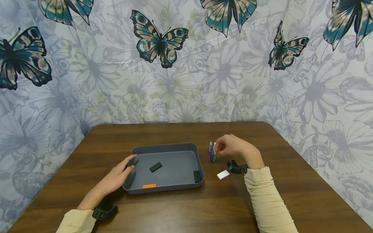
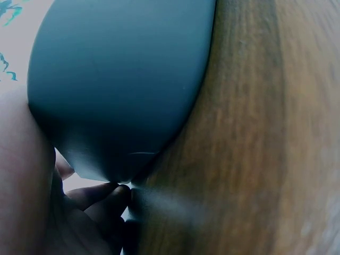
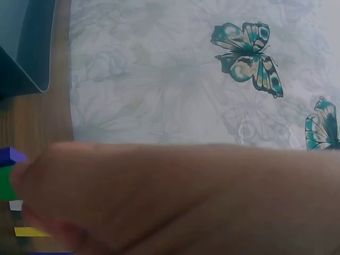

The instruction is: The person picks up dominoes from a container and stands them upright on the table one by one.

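My left hand (image 1: 115, 176) grips the left side of a grey rectangular tray (image 1: 163, 148), with thumb and a finger over the rim. The left wrist view shows other fingers against the outer wall. Right of the tray, small domino-like blocks stand on end in a cluster. My right hand (image 1: 234, 149) pinches the green block (image 1: 214, 157) near its top, fingertips partly hidden. Close by stand a purple block (image 1: 211, 156), a blue block (image 1: 210, 146) and a white block (image 1: 214, 146). A yellow block (image 3: 32, 231) shows under the fingers in the right wrist view.
Inside the tray lie two dark blocks (image 1: 155, 167) and an orange block (image 1: 149, 186) by the front wall. Another white block (image 1: 223, 174) lies flat on the wooden table (image 1: 163, 213), near the right wristband (image 1: 237, 168). A butterfly-patterned wall covering (image 1: 186, 90) rises behind the table.
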